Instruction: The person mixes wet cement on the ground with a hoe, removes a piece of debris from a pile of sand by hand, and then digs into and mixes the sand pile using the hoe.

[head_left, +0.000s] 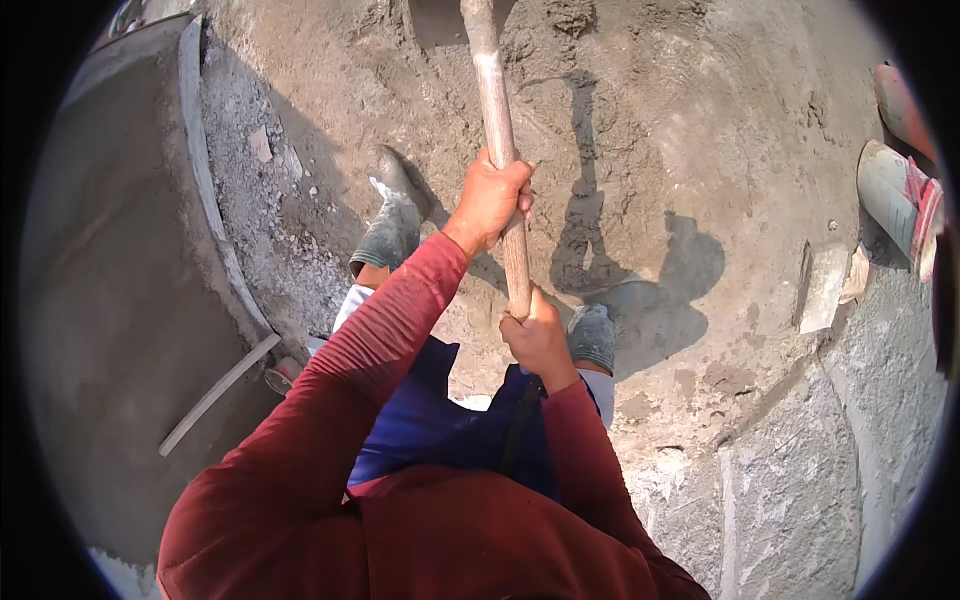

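A long wooden handle [494, 100] runs from the top of the view down toward my body. My left hand [493, 197] is wrapped round it about midway along the visible length. Lower down, close to its end, my right hand [537, 335] grips the same handle. At the top edge the handle reaches over a dark blade [440, 25], only partly in view. Wet grey mortar [630, 130] lies spread over the ground around and beyond the handle.
My boots [392, 225] stand on either side of the handle. On the left, a raised edge [200, 160] borders a smooth grey surface with a thin strip [220, 395]. Bags [888, 195] and a flat block [824, 288] lie at the right.
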A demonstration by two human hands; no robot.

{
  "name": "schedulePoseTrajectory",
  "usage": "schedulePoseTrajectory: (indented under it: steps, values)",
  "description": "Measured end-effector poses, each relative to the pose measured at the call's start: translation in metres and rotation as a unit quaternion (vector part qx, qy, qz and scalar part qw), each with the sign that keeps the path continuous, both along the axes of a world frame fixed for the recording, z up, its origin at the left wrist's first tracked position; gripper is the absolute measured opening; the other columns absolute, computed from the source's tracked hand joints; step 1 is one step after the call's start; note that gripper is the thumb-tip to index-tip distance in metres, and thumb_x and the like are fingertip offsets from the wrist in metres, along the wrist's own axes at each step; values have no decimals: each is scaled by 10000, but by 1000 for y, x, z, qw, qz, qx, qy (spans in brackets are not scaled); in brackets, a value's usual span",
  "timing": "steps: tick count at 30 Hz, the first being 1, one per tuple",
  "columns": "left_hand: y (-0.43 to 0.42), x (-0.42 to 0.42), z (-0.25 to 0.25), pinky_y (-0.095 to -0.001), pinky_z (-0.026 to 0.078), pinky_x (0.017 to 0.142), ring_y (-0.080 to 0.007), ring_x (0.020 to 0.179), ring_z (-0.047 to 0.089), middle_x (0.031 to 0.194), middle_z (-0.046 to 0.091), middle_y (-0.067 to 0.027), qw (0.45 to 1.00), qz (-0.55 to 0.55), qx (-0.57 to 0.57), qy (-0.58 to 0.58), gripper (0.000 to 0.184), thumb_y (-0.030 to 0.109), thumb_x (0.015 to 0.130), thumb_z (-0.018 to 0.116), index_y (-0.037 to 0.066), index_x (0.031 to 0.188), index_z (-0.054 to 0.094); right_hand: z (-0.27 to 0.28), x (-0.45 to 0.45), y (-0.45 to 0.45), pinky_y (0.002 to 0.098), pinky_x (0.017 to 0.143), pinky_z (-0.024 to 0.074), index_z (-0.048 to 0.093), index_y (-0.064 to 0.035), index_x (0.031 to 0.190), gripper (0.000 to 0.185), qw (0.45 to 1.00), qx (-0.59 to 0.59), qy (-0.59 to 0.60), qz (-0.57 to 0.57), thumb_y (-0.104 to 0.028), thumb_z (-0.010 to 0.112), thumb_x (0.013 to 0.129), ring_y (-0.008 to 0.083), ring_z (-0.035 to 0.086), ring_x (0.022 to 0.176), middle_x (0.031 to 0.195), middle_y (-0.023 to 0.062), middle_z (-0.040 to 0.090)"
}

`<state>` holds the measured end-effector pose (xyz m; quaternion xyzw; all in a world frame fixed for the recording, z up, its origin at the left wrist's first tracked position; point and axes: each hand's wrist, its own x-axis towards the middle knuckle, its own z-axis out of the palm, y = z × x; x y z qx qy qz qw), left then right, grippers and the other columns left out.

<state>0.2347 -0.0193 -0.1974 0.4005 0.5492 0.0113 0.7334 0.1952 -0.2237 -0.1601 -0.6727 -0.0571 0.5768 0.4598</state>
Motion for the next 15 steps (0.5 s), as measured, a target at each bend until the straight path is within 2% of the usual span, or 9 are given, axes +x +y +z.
schedulePoseTrajectory:
  steps: [3, 6, 7, 9, 10, 11, 12, 15]
  values:
    - [45, 7, -54, -331, 480, 438, -134, 502, 519, 679, 520, -34, 1000, 8, -23, 18, 123, 47, 901, 603, 62, 895, 481, -30, 10, 36, 496, 701, 512, 564, 21, 1001, 314, 999, -24, -37, 24, -200, 694, 819, 457, 678, 811, 805, 271, 661]
    - [15, -23, -111, -338, 490, 454, -139, 514, 523, 696, 531, -40, 987, 11, -127, 93, 116, 58, 894, 608, 61, 906, 493, -54, -13, 23, 483, 685, 513, 558, 25, 948, 282, 995, -98, 9, 14, -200, 668, 820, 436, 672, 756, 767, 258, 651]
    - [-10, -39, -118, -335, 484, 468, -131, 518, 511, 695, 519, -25, 980, -7, -167, 104, 132, 69, 898, 623, 71, 885, 492, -48, -33, 1, 472, 675, 514, 558, 25, 934, 260, 993, -113, 44, -3, -190, 654, 823, 417, 676, 731, 752, 249, 649]
    - [-84, -87, -121, -346, 489, 489, -137, 528, 510, 695, 510, -21, 962, -43, -220, 154, 152, 72, 896, 644, 83, 867, 495, 3, -58, -42, 432, 635, 518, 555, 22, 914, 211, 986, -157, 46, 9, -159, 624, 831, 318, 684, 668, 729, 195, 654]
    - [-121, -107, -104, -351, 492, 478, -143, 519, 516, 700, 517, -32, 952, -58, -243, 176, 155, 67, 901, 646, 78, 896, 491, 26, -76, -66, 386, 609, 521, 564, 22, 939, 198, 955, -206, 201, -73, -140, 619, 838, 220, 666, 636, 715, 131, 649]
    - [-147, -120, -75, -338, 488, 467, -147, 513, 529, 702, 531, -45, 959, -86, -234, 135, 178, 64, 904, 645, 63, 957, 475, 46, -98, -91, 331, 520, 486, 532, -6, 983, 189, 961, -191, 178, -90, -85, 637, 848, 169, 613, 551, 677, 68, 609]
    - [-166, -130, -48, -326, 481, 456, -148, 513, 542, 700, 538, -53, 947, -55, -263, 175, 224, 72, 918, 630, 58, 1038, 442, 63, -116, -115, 324, 526, 490, 535, -1, 993, 197, 956, -212, 187, -80, -84, 649, 854, 167, 620, 563, 692, 74, 622]
    - [-166, -129, 12, -325, 481, 456, -143, 519, 549, 719, 546, -59, 951, -81, -262, 141, 283, 65, 920, 626, 49, 1106, 413, 91, -144, -137, 313, 529, 490, 530, -11, 974, 185, 968, -183, 160, -55, -84, 655, 859, 153, 619, 576, 709, 69, 631]
